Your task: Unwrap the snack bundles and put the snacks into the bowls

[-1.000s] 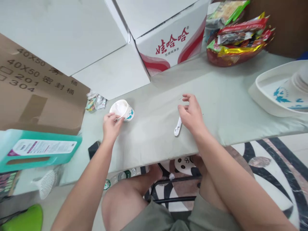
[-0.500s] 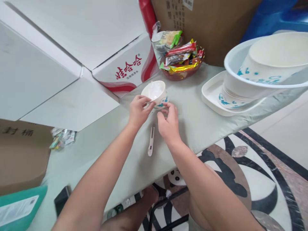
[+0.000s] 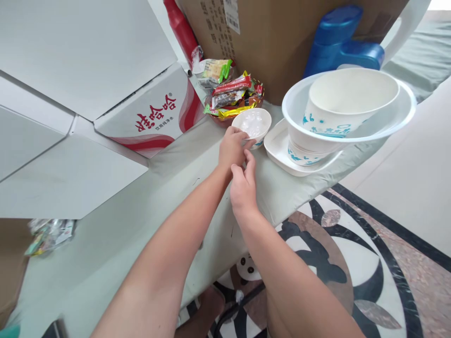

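Note:
A small white paper bowl [image 3: 260,141] with blue print stands tilted slightly on the table, between the snack basket and a white tray. Something clear and shiny [image 3: 252,123] lies inside it. My left hand [image 3: 234,149] grips the bowl's near-left rim, its thumb out of sight. Just below, my right hand [image 3: 244,185] is apart from the bowl, thumb and fingers loosely spread with nothing between them. The white utility knife is hidden behind my left forearm.
A basket of wrapped snacks [image 3: 259,98] sits behind the bowl. To the right, a white basin [image 3: 405,110] holding a large paper tub [image 3: 327,117] rests over stacked bowls on the white tray [image 3: 278,152]. A white-and-red carton [image 3: 123,123] stands left; a brown carton [image 3: 271,42] stands behind.
My left hand has carried the bowl rightward, from near the carton to beside the white tray. My right hand has separated from the bowl. The view has turned right, and the knife is now covered.

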Demonstrator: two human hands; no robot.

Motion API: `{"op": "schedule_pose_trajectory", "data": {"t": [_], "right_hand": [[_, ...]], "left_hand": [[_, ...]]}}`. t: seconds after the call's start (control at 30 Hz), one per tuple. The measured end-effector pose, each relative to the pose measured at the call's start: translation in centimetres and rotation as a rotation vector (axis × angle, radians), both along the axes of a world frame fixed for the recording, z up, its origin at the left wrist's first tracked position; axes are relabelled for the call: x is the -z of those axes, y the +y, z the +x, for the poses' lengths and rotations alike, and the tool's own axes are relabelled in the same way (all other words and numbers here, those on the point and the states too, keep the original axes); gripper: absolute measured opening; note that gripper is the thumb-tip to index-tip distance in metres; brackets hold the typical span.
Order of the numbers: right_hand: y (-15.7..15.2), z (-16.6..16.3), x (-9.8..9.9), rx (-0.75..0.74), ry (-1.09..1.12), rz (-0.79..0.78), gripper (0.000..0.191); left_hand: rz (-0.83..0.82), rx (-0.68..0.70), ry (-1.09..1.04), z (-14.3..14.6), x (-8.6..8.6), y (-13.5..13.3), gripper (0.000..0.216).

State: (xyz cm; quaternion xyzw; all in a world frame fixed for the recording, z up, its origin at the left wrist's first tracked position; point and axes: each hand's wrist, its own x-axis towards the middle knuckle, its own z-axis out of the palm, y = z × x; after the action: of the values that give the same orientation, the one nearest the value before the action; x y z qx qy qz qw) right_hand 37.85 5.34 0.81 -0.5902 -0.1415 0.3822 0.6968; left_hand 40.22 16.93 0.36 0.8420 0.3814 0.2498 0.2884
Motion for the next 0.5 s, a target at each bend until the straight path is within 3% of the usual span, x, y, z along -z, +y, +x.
{"op": "schedule_pose_trajectory", "data": {"t": [0.27, 0.5], "right_hand": [[0.2, 0.1, -0.7, 0.01, 0.034, -0.03, 0.066], [-0.1, 0.0, -0.9, 0.029, 0.103, 0.004, 0.064]], "left_hand": [[0.005, -0.02, -0.026, 2.7, 0.6, 1.3, 0.016], [0.11, 0.022, 0.111, 4.3, 0.1, 1.8, 0.01]]}}
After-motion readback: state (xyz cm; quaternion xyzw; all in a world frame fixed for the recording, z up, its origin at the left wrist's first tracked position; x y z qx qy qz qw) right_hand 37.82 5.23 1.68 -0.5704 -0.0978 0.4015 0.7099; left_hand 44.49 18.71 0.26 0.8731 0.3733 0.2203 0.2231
